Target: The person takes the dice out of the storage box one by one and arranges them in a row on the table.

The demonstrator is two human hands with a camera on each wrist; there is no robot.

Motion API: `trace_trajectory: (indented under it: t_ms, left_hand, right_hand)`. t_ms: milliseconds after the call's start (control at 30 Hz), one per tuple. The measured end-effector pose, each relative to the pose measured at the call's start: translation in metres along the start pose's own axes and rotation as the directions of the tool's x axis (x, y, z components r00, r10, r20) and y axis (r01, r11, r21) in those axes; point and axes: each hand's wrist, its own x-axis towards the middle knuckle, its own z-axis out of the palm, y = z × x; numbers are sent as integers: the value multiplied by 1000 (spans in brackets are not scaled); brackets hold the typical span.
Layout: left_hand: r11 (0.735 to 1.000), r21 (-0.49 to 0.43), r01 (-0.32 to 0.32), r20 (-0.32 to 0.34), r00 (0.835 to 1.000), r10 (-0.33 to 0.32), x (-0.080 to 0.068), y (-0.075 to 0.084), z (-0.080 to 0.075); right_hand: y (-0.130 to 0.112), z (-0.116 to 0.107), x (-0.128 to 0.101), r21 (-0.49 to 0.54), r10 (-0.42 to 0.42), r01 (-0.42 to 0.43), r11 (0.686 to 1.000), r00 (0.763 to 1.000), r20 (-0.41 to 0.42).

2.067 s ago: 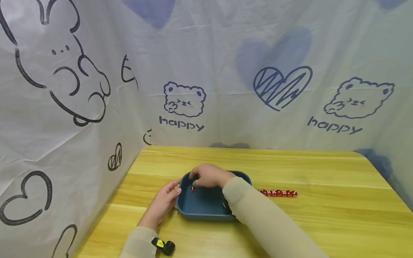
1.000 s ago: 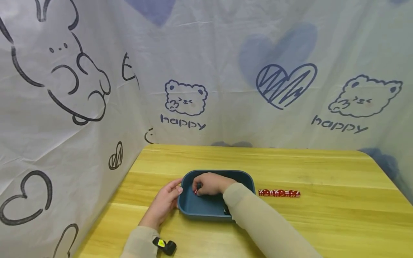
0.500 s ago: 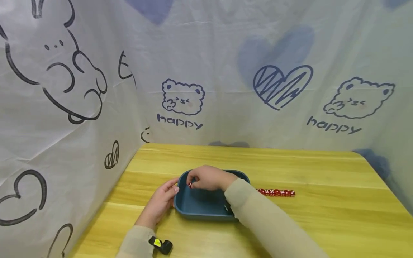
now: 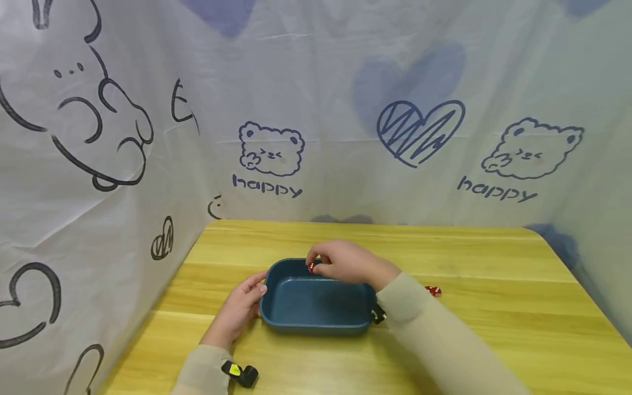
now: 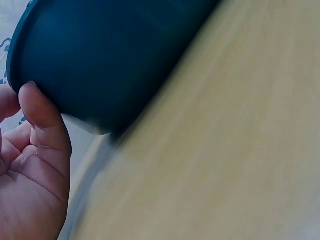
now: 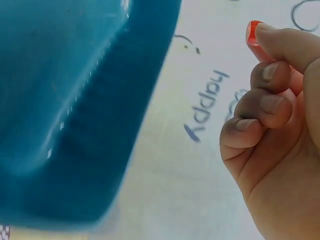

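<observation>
A dark teal rectangular tray [image 4: 316, 330] sits on the table. My left hand [image 4: 240, 304] grips its left end, the thumb near the rim and the other fingers along the outer wall; in the left wrist view the thumb [image 5: 46, 117] presses against the wall. Over the tray's far rim, my right hand [image 4: 348, 262] pinches a red die [image 4: 311, 267] with white pips between thumb and index finger. The right wrist view has this die [image 6: 252, 32] at the fingertips, the other fingers curled in. Red dice [image 4: 433, 291] in a row lie right of the tray, mostly hidden behind the right sleeve.
The yellow wood-grain table [image 4: 494, 329] reaches back to a white printed cloth [image 4: 340, 181] hung behind it and at both sides. Small black cameras sit on both wrists, the left wrist camera [image 4: 240, 373] above the table's near part.
The die lay at the left inside the tray; my right hand picked it up and moved it right and up to the far rim. My left hand stays at the tray's left end.
</observation>
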Motion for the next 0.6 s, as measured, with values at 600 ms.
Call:
trace_trajectory:
  t_ms: [600]
  left_hand:
    - [1000, -13, 8, 17, 1000, -8, -2, -1, -2]
  right_hand:
    - [60, -36, -106, 12, 200, -201, 979, 960, -195]
